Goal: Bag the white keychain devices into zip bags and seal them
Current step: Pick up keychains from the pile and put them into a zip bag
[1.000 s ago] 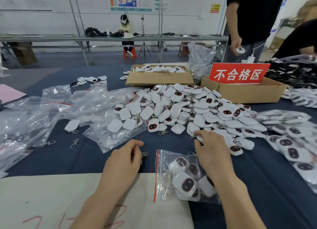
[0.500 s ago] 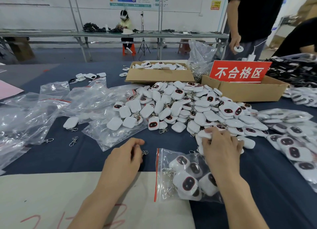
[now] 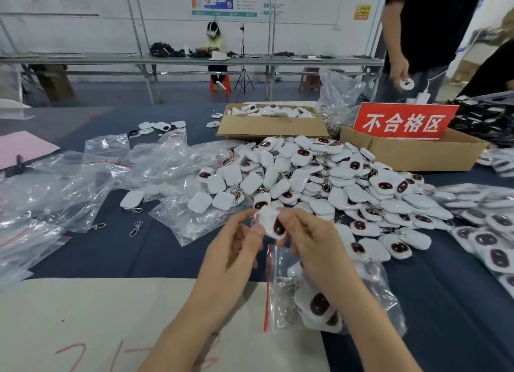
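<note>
You hold one white keychain device (image 3: 272, 222) between both hands, lifted off the table (image 3: 133, 256) just above the mouth of the zip bag (image 3: 276, 312). Your left hand (image 3: 230, 249) has its fingers curled and pinches the device's left edge. Your right hand (image 3: 314, 241) pinches the right edge, with the dark face of the device turned toward you.

The one zip bag in front of you lies flat under your right wrist, its red strip toward your left, half on the beige sheet (image 3: 97, 310) and half on the blue cloth. Two dark faces show plainly inside it. Your wrist hides the rest, so you cannot count the full load.

One large pile of loose devices (image 3: 319, 182) sits just beyond your hands, far too many to count. Two cardboard boxes stand behind it: the left box (image 3: 272, 128) holds more devices, and the right box (image 3: 411, 153) carries one red sign (image 3: 403, 122). Empty bags (image 3: 83, 182) are heaped to your left, with two loose metal clips (image 3: 135, 228) on the cloth near them. Filled bags (image 3: 486, 232) lie at your right. Two other people are in view, one standing (image 3: 422, 23) and one seated (image 3: 214, 42) far back.
</note>
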A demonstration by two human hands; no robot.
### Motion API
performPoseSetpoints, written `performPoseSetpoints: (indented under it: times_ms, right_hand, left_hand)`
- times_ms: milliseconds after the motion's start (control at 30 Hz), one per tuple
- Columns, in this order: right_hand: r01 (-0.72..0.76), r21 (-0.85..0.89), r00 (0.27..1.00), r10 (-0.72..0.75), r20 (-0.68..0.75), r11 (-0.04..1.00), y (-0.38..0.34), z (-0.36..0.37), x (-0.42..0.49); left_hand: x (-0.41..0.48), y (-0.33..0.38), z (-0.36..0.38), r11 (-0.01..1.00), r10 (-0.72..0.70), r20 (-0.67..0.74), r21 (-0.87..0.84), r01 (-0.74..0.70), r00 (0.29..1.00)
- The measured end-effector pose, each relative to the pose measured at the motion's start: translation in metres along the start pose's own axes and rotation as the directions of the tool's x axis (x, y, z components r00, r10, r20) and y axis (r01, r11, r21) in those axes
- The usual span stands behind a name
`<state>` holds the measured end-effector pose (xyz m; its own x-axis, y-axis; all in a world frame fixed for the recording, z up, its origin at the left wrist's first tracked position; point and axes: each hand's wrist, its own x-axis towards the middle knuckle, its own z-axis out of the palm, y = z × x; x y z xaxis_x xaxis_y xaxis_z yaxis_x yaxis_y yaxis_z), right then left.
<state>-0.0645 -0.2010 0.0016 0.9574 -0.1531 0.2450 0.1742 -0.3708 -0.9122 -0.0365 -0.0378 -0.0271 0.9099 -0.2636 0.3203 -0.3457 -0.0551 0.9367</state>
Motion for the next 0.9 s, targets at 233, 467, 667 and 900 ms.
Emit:
performPoseSetpoints:
  times_ms: [233, 467, 667, 900]
  right_hand:
    - [0.007, 0.02, 1.0, -0.007, -0.003, 1.0, 0.0035, 0.0036, 0.001]
    - [0.018, 0.143, 0.999, -0.023, 0.033, 0.99, -0.0006, 0.0092, 0.0025]
    - [-0.02, 0.145, 0.998, 0.01, 0.068, 0.989, -0.0014, 0.0066, 0.0025]
    - [-0.059, 0.198, 0.996, 0.043, 0.083, 0.979, -0.0041, 0.009, 0.0004]
  left_hand:
    - [0.0005, 0.007, 0.0034, 0.982, -0.082, 0.011, -0.168, 0.083, 0.997]
    - [0.002, 0.0109, 0.003, 0.928, -0.188, -0.011, -0.329, 0.174, 0.982]
    - [0.0018, 0.0079, 0.0025, 0.941, -0.179, 0.033, -0.286, 0.181, 0.983]
    - [-0.0012, 0.0095, -0.0019, 0.936, -0.193, 0.066, -0.287, 0.204, 0.979]
